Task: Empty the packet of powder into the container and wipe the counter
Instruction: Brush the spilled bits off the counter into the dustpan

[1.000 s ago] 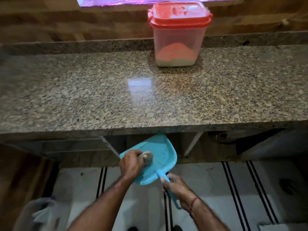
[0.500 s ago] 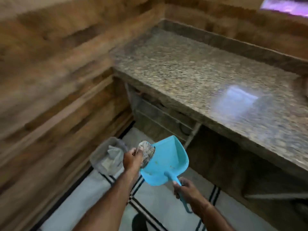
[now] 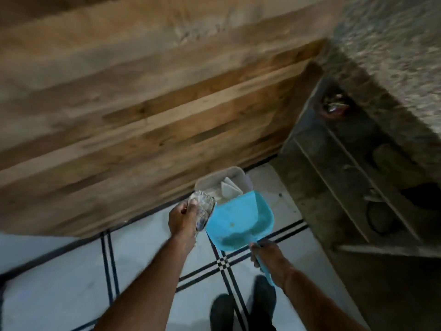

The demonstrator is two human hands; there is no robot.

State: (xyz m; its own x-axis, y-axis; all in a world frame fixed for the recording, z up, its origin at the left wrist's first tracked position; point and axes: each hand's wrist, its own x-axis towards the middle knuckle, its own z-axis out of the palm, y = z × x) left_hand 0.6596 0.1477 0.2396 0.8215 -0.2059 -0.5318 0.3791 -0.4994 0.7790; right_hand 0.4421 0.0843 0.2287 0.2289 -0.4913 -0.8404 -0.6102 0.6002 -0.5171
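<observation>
Wood-plank wall [image 3: 143,103] fills 9 to 12 o'clock, with white tiled floor [image 3: 59,283] below and 1 granite table [image 3: 393,44] at 1 o'clock. 1 pale bin [image 3: 214,180] stands at the wall's foot, and 1 blue dustpan [image 3: 238,216] overlaps its near rim. Of the 2 hands, the right hand [image 3: 267,256] grips the pan's handle and the left hand [image 3: 182,218] clutches 1 crumpled cloth [image 3: 202,209] at the pan's 9 o'clock edge.

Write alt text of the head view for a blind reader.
A person holds a blue dustpan by its handle in the right hand, near a grey bin on the tiled floor; the left hand grips a crumpled cloth beside the pan.
</observation>
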